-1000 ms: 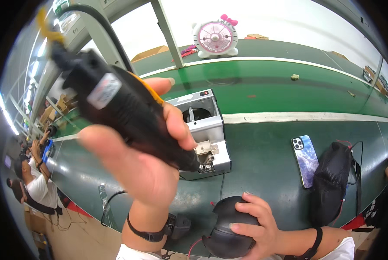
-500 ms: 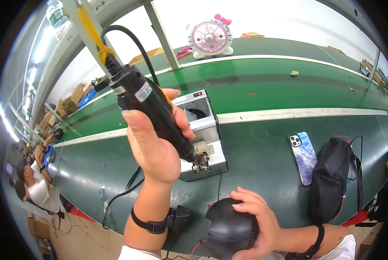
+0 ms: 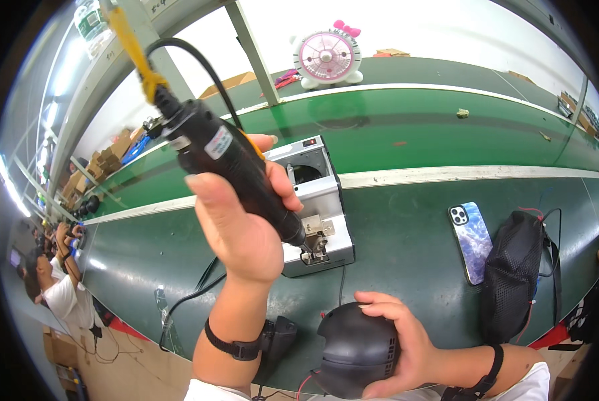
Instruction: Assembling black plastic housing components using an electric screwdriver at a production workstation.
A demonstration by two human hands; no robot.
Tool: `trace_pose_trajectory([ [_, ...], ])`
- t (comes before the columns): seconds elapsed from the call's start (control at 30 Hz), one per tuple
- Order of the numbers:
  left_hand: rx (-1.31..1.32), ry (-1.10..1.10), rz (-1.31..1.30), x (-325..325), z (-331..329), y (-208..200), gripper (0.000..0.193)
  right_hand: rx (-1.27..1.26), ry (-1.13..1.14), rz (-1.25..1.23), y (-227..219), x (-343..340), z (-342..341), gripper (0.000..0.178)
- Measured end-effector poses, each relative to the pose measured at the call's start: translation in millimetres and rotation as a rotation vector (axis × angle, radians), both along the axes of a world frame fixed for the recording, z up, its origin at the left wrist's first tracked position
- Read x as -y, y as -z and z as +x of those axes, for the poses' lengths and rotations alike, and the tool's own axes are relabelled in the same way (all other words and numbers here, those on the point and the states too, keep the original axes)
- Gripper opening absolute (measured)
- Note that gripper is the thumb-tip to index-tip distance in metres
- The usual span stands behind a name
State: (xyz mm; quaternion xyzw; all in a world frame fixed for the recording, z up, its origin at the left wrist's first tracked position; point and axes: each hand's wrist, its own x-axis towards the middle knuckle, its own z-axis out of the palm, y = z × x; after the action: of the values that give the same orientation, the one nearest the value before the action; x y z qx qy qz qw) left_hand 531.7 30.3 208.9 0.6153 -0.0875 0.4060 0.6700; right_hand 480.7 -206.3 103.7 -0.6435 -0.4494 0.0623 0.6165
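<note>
My left hand (image 3: 236, 230) is wrapped round a black electric screwdriver (image 3: 229, 160), its thumb along the near side. The screwdriver hangs from a yellow cord and slants down, its tip at the metal pick-up slot of a silver-white screw feeder (image 3: 323, 200). Whether a screw sits on the bit is too small to tell. Low in the view, my right hand (image 3: 410, 341) grips a rounded black plastic housing (image 3: 356, 351) with slots along its right side. A red wire shows at the housing's lower left.
A phone in a blue marbled case (image 3: 472, 240) and a black mesh pouch (image 3: 513, 281) lie to the right. Beyond the pale rail runs a green belt (image 3: 406, 134). A pink-and-white fan (image 3: 326, 57) stands behind it. Another person (image 3: 62, 294) sits at far left.
The view has shifted slightly. The screwdriver's upper end leans a little further left, its tip still at the feeder. My right hand keeps its hold, with the housing turned slightly.
</note>
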Motion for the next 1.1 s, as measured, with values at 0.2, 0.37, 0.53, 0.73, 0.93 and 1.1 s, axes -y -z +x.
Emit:
trace_pose_trajectory([
  [0.2, -0.025, -0.001, 0.048, -3, 3, 1, 0.088, 0.003, -0.007, 0.018, 1, 0, 2, 0.112],
  [0.37, 0.003, 0.007, 0.047, 0, 1, 0, 0.083, 0.015, -0.004, 0.014, 0, 0, 0, 0.112],
  [0.53, -0.018, 0.031, 0.029, 0, -3, -2, 0.086, 0.008, -0.04, 0.037, 9, 0, 0, 0.114],
  [0.73, -0.153, 0.189, -0.073, 7, -15, -14, 0.094, 0.023, -0.036, 0.008, 5, 1, 3, 0.113],
  [0.93, 0.109, 0.561, -0.077, 20, -63, -50, 0.062, 0.018, -0.043, 0.017, -3, -2, 7, 0.106],
  [1.1, 0.165, 0.518, -0.055, 50, -74, -47, 0.041, -0.032, -0.059, 0.044, -4, -4, 2, 0.112],
])
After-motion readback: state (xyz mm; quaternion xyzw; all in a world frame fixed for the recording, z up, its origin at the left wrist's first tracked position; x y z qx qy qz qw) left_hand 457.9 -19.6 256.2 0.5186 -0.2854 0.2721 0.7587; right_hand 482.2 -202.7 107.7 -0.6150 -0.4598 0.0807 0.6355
